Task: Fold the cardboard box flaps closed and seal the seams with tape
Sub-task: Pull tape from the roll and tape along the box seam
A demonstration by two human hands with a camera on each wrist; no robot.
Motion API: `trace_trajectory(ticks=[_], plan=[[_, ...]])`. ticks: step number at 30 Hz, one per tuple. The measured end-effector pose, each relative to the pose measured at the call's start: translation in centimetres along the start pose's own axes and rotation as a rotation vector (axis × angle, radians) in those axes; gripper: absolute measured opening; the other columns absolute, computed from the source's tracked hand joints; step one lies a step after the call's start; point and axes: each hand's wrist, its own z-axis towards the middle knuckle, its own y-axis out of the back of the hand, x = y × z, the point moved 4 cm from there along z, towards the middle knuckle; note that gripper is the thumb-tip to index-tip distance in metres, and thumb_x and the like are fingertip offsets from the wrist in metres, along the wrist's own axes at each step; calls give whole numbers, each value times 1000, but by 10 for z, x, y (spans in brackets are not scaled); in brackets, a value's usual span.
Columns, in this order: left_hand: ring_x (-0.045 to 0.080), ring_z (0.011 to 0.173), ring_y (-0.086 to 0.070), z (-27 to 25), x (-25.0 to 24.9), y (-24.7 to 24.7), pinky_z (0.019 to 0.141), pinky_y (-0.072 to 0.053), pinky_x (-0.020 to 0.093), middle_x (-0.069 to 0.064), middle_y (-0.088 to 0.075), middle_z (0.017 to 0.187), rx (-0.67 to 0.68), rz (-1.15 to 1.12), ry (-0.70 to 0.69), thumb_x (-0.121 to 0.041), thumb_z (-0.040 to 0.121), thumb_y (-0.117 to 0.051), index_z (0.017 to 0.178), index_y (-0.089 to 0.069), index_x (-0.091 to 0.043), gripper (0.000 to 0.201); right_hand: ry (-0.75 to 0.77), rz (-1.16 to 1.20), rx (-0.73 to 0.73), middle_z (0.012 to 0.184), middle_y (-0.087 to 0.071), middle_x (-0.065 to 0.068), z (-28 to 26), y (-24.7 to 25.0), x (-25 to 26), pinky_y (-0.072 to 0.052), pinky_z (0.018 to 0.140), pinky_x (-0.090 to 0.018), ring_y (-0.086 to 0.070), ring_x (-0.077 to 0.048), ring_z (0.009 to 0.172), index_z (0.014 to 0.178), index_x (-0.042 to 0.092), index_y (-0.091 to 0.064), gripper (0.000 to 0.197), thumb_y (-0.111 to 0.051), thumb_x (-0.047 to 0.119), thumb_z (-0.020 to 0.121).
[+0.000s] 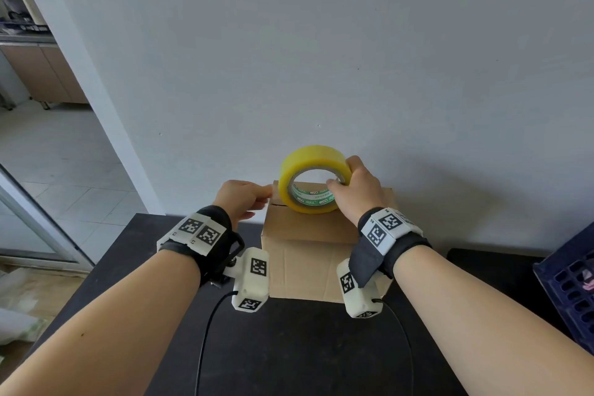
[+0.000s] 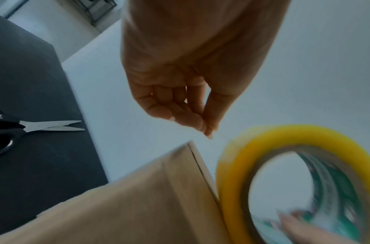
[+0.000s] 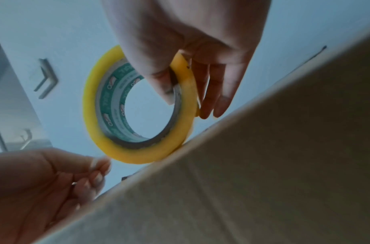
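A brown cardboard box (image 1: 308,254) with its flaps folded down stands on the black table (image 1: 289,347) against the wall. A yellow tape roll (image 1: 289,177) stands on edge on the box top, near its far left corner. My right hand (image 1: 344,175) grips the roll, thumb inside the core and fingers over the outer rim (image 3: 186,99). My left hand (image 1: 268,193) is just left of the roll, thumb and fingertips pinched together (image 2: 207,130) at the roll's edge, seemingly on the clear tape end; the strip itself is too thin to see.
Black-handled scissors (image 2: 44,127) lie on the table left of the box, slightly open. A dark blue crate (image 1: 572,292) sits at the right edge. The grey wall is directly behind the box. A doorway opens on the left.
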Motion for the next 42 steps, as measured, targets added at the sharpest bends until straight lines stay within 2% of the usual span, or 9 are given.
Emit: trace_trajectory(ticks=[3, 11, 17, 20, 22, 29, 34, 38, 42], plan=[[11, 65, -55, 2, 1, 21, 63, -44, 21, 0, -62, 71, -63, -16, -9, -24, 85, -68, 71, -67, -13, 18, 13, -53, -16, 84, -55, -1, 0, 11, 7, -36, 66, -30, -52, -28, 77, 106, 18, -45, 22, -55, 21, 86], [15, 72, -64, 1, 24, 11, 68, -54, 31, 4, -60, 75, -3, -113, 81, -16, 91, -60, 74, -57, -7, 19, 78, -49, 26, 84, -53, -1, 4, 7, 28, -43, 65, -32, -53, -28, 80, 93, 20, -41, 26, -55, 6, 78], [21, 68, -64, -2, 28, -4, 49, -57, 25, 7, -57, 79, 75, -233, 132, -15, 96, -51, 80, -51, -4, 19, 112, -25, 45, 83, -54, -4, 7, 5, 33, -43, 66, -32, -51, -27, 76, 98, 10, -52, 24, -52, -2, 77], [20, 68, -63, -1, 31, -6, 47, -56, 23, 9, -59, 79, 101, -226, 148, -14, 97, -51, 79, -52, -2, 21, 137, -74, 86, 70, -46, 0, 8, 3, 35, -35, 53, -27, -46, -25, 70, 83, 12, -48, 17, -52, -2, 76], [20, 67, -63, 0, 34, -6, 46, -56, 23, 10, -59, 79, 109, -213, 162, -14, 96, -51, 79, -52, -2, 22, 150, -104, 101, 65, -40, 3, 9, 2, 39, -29, 49, -26, -42, -24, 66, 70, 20, -38, 26, -50, -2, 75], [22, 66, -65, 4, 43, -12, 71, -57, 35, 13, -62, 78, 131, -102, 157, -17, 94, -55, 75, -54, -4, 23, 148, -139, 106, 64, -40, 1, 11, -1, 48, -34, 59, -29, -44, -28, 70, 81, 13, -43, 17, -48, -2, 74], [16, 59, -61, 2, 38, -17, 66, -55, 33, 8, -60, 71, 124, 85, 110, -20, 95, -52, 72, -53, -6, 28, 148, -142, 98, 63, -37, -1, 10, -2, 49, -29, 53, -29, -40, -28, 68, 78, 12, -39, 18, -48, -2, 73], [29, 62, -63, 1, 36, -25, 72, -58, 41, 12, -61, 71, 132, 344, 79, -16, 95, -39, 75, -47, -7, 23, 140, -130, 92, 62, -35, 0, 10, -3, 49, -26, 50, -29, -38, -28, 67, 76, 13, -37, 19, -47, -3, 74], [38, 76, -68, -1, 34, -26, 78, -58, 48, 25, -67, 90, 150, 481, 64, -13, 92, -32, 87, -48, -2, 20, 133, -121, 79, 63, -37, 0, 9, -3, 49, -29, 53, -29, -40, -28, 68, 79, 12, -39, 17, -47, -3, 75]])
